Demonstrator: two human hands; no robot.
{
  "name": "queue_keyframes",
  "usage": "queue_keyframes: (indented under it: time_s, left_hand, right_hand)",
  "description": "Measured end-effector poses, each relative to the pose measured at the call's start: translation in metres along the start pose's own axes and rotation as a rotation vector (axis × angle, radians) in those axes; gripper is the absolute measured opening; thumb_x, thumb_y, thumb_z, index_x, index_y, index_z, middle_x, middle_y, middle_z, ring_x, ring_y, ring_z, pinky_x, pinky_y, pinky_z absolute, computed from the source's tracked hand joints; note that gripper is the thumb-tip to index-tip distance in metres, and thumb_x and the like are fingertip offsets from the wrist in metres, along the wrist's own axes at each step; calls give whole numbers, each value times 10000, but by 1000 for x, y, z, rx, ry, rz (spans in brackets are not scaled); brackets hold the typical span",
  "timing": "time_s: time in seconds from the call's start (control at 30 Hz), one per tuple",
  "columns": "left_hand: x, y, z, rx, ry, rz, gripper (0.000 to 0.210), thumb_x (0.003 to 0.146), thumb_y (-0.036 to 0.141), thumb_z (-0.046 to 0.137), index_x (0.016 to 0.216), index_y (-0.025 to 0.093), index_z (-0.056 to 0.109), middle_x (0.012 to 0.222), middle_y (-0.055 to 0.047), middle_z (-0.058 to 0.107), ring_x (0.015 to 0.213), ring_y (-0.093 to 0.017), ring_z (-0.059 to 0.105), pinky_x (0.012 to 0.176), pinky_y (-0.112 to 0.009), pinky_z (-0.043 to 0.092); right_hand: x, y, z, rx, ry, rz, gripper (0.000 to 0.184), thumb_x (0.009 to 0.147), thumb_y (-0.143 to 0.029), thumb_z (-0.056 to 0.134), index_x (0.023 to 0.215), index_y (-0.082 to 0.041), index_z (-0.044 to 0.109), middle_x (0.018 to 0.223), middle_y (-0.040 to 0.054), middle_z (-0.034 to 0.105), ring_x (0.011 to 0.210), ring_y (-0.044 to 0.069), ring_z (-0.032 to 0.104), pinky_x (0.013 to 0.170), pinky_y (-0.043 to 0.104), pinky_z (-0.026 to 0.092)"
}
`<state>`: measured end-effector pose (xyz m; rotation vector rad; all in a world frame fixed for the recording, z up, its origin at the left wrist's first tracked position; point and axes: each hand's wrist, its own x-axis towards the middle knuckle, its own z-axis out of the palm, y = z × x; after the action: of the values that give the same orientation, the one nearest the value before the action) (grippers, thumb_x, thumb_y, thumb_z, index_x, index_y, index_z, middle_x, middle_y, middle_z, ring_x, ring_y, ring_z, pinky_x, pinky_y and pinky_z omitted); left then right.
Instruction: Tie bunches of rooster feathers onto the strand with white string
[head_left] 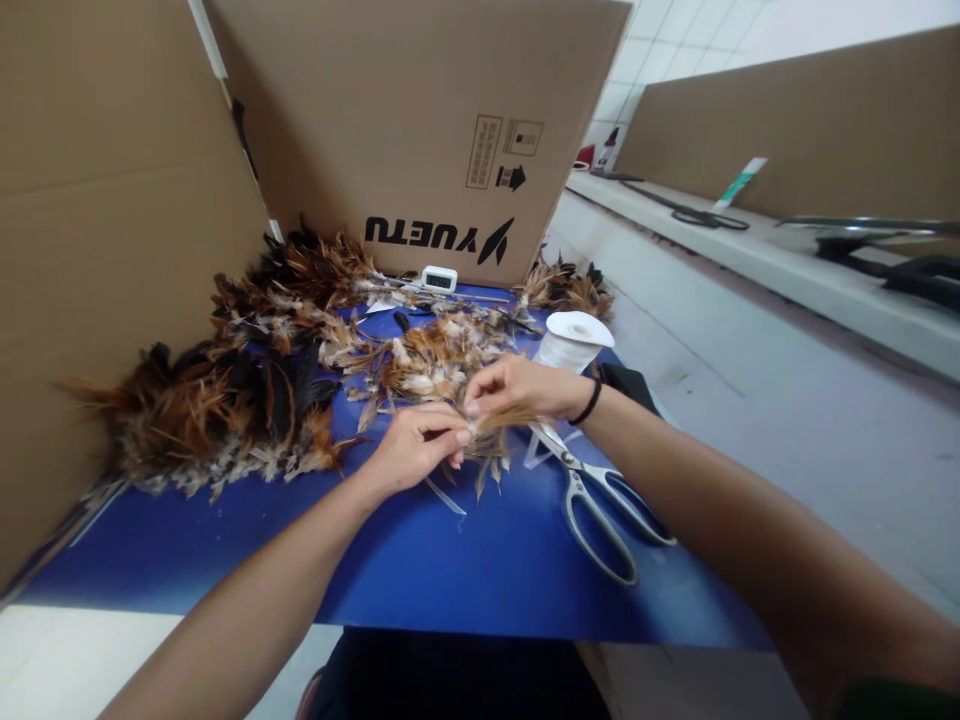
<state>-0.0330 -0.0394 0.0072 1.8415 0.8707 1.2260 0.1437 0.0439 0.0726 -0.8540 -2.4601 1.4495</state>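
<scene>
Above the blue tabletop [420,575], my left hand [420,445] and my right hand [521,388] meet with fingertips close together. Both pinch a small bunch of brown feathers [506,420], whose tips fan out to the right under my right palm. Exactly which fingers hold which quills is too small to tell. A thin white ribbon [448,497] trails below my left hand. Just right of the feathers lie silver-handled scissors [577,470], blades partly under my right hand. A spool of white ribbon [574,340] stands behind my right wrist.
Loose brown feathers [427,355] lie beyond my hands, with larger heaps [217,415] to the left. A small digital clock [439,279] stands before a cardboard box panel [420,120]. A black phone-like object [630,385] lies by the right edge. A ledge [787,260] holds tools.
</scene>
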Motion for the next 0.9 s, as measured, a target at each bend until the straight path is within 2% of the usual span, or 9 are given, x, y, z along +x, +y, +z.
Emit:
queue_keyframes:
  time_s: [0.1,0.17,0.33,0.43,0.5,0.6,0.7,0.8,0.9]
  left_hand:
    - [2,-3,-1,-105,115,-56,229,839,297,571,696,150,672,581,-15,602,543,-119,567,595,-259,473]
    - [2,-6,0,-67,194,-69,227,843,285,564,692,152,668,556,-4,595,534,-116,561,589,-254,467]
    - [0,-9,5,359,228,14,192,831,175,546,681,158,665,618,-20,609,615,-128,573,604,-247,444]
    - [-3,-11,7,565,101,144,186,834,122,501,756,147,668,754,-61,637,701,-142,584,647,-258,454]
    - [-4,-12,6,614,-25,200,199,839,108,476,791,140,667,819,-81,638,749,-152,590,674,-266,464]
    - [-2,-11,2,501,-130,222,194,847,144,492,775,152,672,790,-71,637,744,-150,594,676,-266,467]
    - [1,-6,-2,184,-77,92,234,852,233,535,673,155,664,674,-42,617,630,-129,582,616,-257,466]
    - [1,-8,0,-90,73,-53,250,839,303,572,668,150,671,615,-29,600,594,-128,571,615,-267,470]
    - [1,-17,3,-212,235,-137,215,815,326,605,731,143,680,589,-12,583,573,-124,554,607,-268,464]
  right_hand:
    - [-7,21,17,327,147,72,291,661,-405,699,747,-131,652,627,-14,573,448,49,351,392,204,204]
    - [-15,26,34,317,254,99,283,705,-409,671,749,-131,652,555,-38,520,430,48,320,397,207,220]
    - [-35,8,63,-301,505,-89,184,838,-267,546,783,-151,678,698,20,631,646,110,532,615,238,387]
    - [-37,-13,56,-764,447,-120,207,858,-197,495,762,-135,668,735,60,631,684,138,547,630,263,371]
    - [-30,-21,42,-869,338,-87,182,833,-170,518,727,-126,661,750,70,635,671,139,543,604,262,356]
    - [-15,-18,18,-622,95,-68,92,748,-135,598,682,-139,663,694,23,636,643,110,532,623,240,374]
    - [-4,0,5,-85,-50,4,125,701,-273,664,701,-148,671,651,0,630,583,92,513,579,224,397]
    - [-1,17,17,392,166,18,253,625,-372,712,712,-142,651,635,-8,602,467,58,404,427,200,299]
    - [-1,23,43,472,333,30,283,667,-408,675,704,-133,621,545,-42,517,401,39,298,378,198,212]
